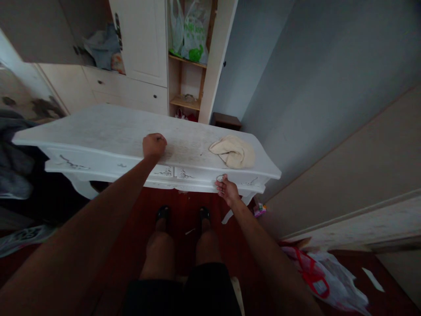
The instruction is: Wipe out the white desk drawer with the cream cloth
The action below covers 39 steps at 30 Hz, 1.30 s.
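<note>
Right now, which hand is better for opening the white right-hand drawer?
Probably the right hand: it's closed around the pale handle on that white drawer. The left hand is curled at the scuffed white tabletop, farther away.

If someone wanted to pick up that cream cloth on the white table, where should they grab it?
Probably by the raised folds of the cream cloth, pinching from above and the near side. It lies bunched close to the front edge of the white table, so the folds stand up to be gathered. The right hand is nearest.
</note>
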Available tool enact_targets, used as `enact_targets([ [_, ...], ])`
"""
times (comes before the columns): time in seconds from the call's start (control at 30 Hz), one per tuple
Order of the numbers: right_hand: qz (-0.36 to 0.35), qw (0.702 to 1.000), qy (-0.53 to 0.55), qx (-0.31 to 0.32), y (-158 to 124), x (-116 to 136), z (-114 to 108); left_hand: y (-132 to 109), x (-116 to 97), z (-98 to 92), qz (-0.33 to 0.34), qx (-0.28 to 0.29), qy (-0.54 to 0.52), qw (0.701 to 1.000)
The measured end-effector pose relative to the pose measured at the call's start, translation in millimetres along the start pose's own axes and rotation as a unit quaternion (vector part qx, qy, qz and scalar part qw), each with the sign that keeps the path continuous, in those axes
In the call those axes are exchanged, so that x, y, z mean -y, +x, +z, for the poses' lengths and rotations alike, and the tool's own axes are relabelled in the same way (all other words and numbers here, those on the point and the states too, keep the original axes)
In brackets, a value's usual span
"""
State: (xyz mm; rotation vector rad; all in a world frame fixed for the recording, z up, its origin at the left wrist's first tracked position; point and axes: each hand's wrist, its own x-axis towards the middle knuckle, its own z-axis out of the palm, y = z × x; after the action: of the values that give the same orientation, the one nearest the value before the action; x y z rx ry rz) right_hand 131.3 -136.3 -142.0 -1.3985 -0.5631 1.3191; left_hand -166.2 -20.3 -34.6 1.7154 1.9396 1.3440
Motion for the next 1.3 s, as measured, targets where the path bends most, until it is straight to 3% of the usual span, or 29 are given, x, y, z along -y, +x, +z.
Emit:
enact_targets([
  [0.17,-0.005,0.998,-0.064,0.002,-2.0,7.7,1.8,0.3,-2.4,-1.2,0.005,-0.004,0.007,1.000],
  [0.3,0.039,0.991,-0.126,0.038,-7.4,19.9,2.1,-0.5,-4.1,-3.4,0.000,0.002,0.012,1.000],
  [0.37,0.080,0.966,-0.230,0.089,-10.9,33.3,-4.9,-1.2,-5.2,-4.8,-0.006,0.007,0.012,1.000],
  [0.5,0.106,0.863,-0.429,0.244,-20.1,80.5,-37.6,-3.3,-8.2,-8.2,-0.006,0.010,0.013,1.000],
  [0.53,0.087,0.857,-0.425,0.279,-21.9,95.6,-47.7,-3.9,-9.0,-9.0,-0.006,0.011,0.011,1.000],
  [0.6,0.020,0.885,-0.355,0.300,-22.4,127.3,-65.5,-5.1,-10.4,-10.3,-0.008,0.014,0.007,1.000],
  [0.67,-0.054,0.929,-0.259,0.258,-15.8,156.5,-77.4,-6.0,-11.5,-10.9,-0.010,0.014,0.005,1.000],
  [0.77,-0.176,0.961,-0.177,0.115,8.9,184.6,-85.2,-6.2,-12.2,-11.1,-0.018,0.013,0.008,1.000],
  [0.87,-0.235,0.938,-0.247,-0.065,40.6,188.8,-90.9,-5.2,-11.5,-11.2,-0.017,0.012,0.012,1.000],
  [0.97,-0.248,0.900,-0.318,-0.164,64.6,179.6,-99.4,-4.4,-10.2,-10.9,-0.008,0.013,0.017,1.000],
  [1.07,-0.256,0.876,-0.358,-0.197,77.2,171.7,-107.6,-3.7,-9.6,-9.9,-0.003,0.023,0.032,0.999],
  [1.17,-0.253,0.883,-0.354,-0.177,83.0,168.6,-113.4,0.9,-11.0,-8.8,0.000,0.042,0.075,0.996],
  [1.3,-0.273,0.889,-0.331,-0.160,87.7,164.6,-117.5,19.8,-19.7,-4.3,0.009,0.135,0.129,0.982],
])
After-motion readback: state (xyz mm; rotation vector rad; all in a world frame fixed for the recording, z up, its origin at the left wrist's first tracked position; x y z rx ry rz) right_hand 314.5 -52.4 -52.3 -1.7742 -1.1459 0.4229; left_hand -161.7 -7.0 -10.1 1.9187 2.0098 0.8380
